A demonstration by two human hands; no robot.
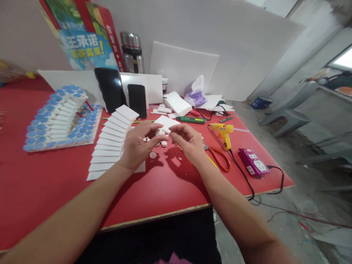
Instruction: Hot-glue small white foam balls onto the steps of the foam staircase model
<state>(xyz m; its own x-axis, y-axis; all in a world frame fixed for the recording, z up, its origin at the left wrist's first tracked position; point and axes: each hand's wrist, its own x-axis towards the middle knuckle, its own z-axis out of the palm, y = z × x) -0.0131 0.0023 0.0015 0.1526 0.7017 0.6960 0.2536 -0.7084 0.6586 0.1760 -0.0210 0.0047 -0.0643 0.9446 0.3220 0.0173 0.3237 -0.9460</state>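
Over the red table, my left hand (139,142) is closed, thumb and index finger around a small white piece (160,132) that looks like foam. Facing it, my right hand (190,142) is in a pinch, and whatever lies between its fingertips is too small to make out. Below the hands lie small white discs (164,144) and crumbs. A white sheet (165,123) is just behind the fingertips. Left of my left hand, several white foam strips (106,146) overlap in a curved, stair-like fan.
At left stands a blue-and-white foam model (62,121). Two phones (137,101) lean against a white board. On the right are a green cutter (191,120), orange-handled pliers (221,159), a yellow glue gun (224,134) and a purple power box (253,163) with cables over the table edge.
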